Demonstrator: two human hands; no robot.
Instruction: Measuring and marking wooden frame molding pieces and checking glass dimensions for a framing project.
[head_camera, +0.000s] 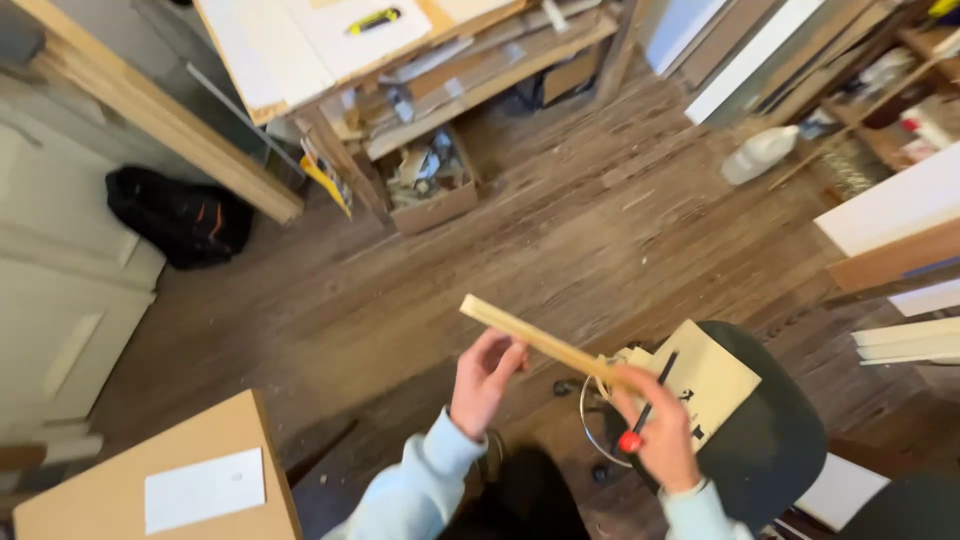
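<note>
— Wooden floorboards (560, 240) fill most of my view, with a black bag (180, 215) at the far left by a pale cabinet (60, 290), a cardboard box (120, 480) below it, and a cluttered tabletop (300, 50) up top. What do you make of the hands?

— Going left to right: my left hand (485, 380) is half curled, fingertips touching the underside of the wooden strip (535, 340) near its free end. My right hand (660, 430) is closed around the strip's other end and also pinches a thin tool with a red tip (640, 420) (a pencil or awl, I can't tell). Both hover over a dark round stool (780, 440) carrying a tan board (715, 375).

— Which step?

— I judge it's inspecting or lining up the strip, held tilted in the air. Steadying it would call for a firmer left grip.
</note>
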